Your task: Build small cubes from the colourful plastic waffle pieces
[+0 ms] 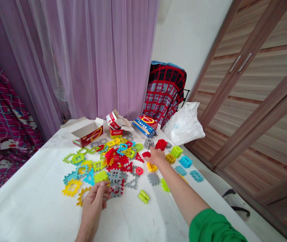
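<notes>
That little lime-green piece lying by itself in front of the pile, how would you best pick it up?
The lime-green piece lies flat and alone on the white table, longer than wide, with bare surface all round it. So probably come from straight above and pinch its two long sides at the middle, where fingers fit either side.

Red toothed block (146, 154): flat on table, far right side of pile. Yellow block (152, 167): small, flat, just near of red one. Grey lattice piece (115, 193): plastic, flat, toothed edges, near edge of pile.
</notes>
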Action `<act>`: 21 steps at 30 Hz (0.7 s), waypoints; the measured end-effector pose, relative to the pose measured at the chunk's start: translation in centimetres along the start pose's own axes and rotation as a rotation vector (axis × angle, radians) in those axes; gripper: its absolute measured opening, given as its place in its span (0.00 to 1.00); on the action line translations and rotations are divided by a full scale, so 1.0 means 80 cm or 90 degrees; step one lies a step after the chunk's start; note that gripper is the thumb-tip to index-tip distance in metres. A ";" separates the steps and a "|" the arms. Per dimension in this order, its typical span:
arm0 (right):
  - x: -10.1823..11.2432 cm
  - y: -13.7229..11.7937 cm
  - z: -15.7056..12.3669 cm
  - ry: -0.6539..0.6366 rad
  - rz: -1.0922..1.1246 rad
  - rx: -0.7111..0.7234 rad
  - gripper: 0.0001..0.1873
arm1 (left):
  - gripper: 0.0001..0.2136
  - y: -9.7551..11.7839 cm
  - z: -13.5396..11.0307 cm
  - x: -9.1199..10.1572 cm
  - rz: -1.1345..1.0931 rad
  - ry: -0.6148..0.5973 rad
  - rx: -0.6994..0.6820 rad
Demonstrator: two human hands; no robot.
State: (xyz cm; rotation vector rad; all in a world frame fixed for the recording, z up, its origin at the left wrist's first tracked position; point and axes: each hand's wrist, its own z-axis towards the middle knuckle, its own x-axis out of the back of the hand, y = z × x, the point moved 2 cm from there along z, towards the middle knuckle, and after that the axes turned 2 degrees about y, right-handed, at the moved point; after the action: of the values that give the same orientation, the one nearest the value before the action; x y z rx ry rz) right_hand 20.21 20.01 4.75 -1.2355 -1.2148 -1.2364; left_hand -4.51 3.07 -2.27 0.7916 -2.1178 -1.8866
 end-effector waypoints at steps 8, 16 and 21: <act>-0.013 -0.014 0.009 -0.052 -0.049 -0.012 0.30 | 0.29 -0.001 0.000 0.002 -0.006 0.000 0.006; -0.015 -0.017 0.010 -0.048 -0.054 -0.006 0.29 | 0.28 -0.001 0.000 0.001 -0.006 0.004 0.006; -0.015 -0.018 0.010 -0.048 -0.051 -0.004 0.28 | 0.27 0.000 0.000 0.001 -0.007 0.003 0.011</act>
State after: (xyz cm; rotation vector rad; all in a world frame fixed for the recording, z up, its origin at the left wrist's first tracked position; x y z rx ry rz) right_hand 18.78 20.85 3.51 -1.2572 -1.3278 -1.2626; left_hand -4.61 3.01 -2.28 0.8114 -2.1349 -1.8715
